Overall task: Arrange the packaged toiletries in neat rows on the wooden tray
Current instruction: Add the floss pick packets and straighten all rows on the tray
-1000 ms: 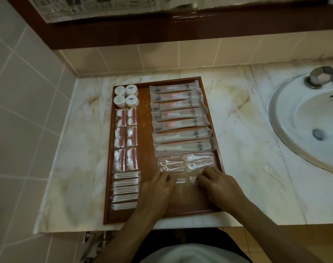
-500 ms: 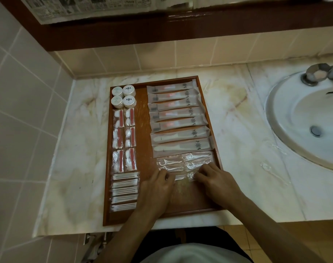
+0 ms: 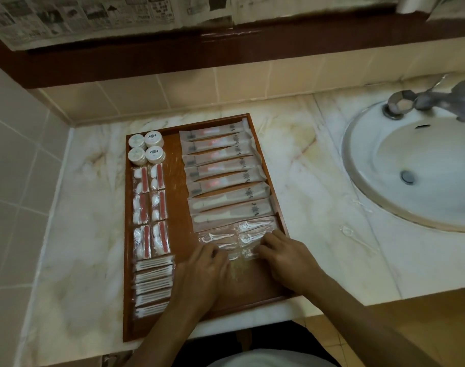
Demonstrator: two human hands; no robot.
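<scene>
Packaged toiletries are nearly all lined up on the wooden tray (image 3: 128, 234), which sits on the marble counter (image 3: 318, 207) left of centre in the frame. There's only the head view, so here's what it shows.

Upper left of the tray has four little round tubs (image 3: 146, 148) in a square. Below them are the red-and-white sachets (image 3: 151, 211) in pairs, then a stack of cotton bud packs (image 3: 153, 284) running down to the lower left. The long toothbrush sleeves (image 3: 220, 170) fill the right column from the top.

The step in hand is the clear floss pick packets (image 3: 236, 237), just under the sleeves, right of centre. My left hand (image 3: 203, 271) and right hand (image 3: 284, 256) are both flat-ish on the tray. The fingers are gently bent, with the tips pressing on the near edge of those slippery packets. I'm not gripping anything, just nudging. Whether a tip is pinching a corner, I can't tell, the plastic's too glary.

Next move, I reckon: square the bottom packets against the row above without fanning the rest out. That means light pressure and a sideways slide rather than a lift. A couple of loose picks on the counter (image 3: 356, 237) near the sink (image 3: 364, 165) may want collecting too.

Compared with a second ago, my hands have crept a bit further up over the packets, the right one especially. The rows themselves haven't budged. The camera tipped a little, so the tap (image 3: 422, 102) shows more.
</scene>
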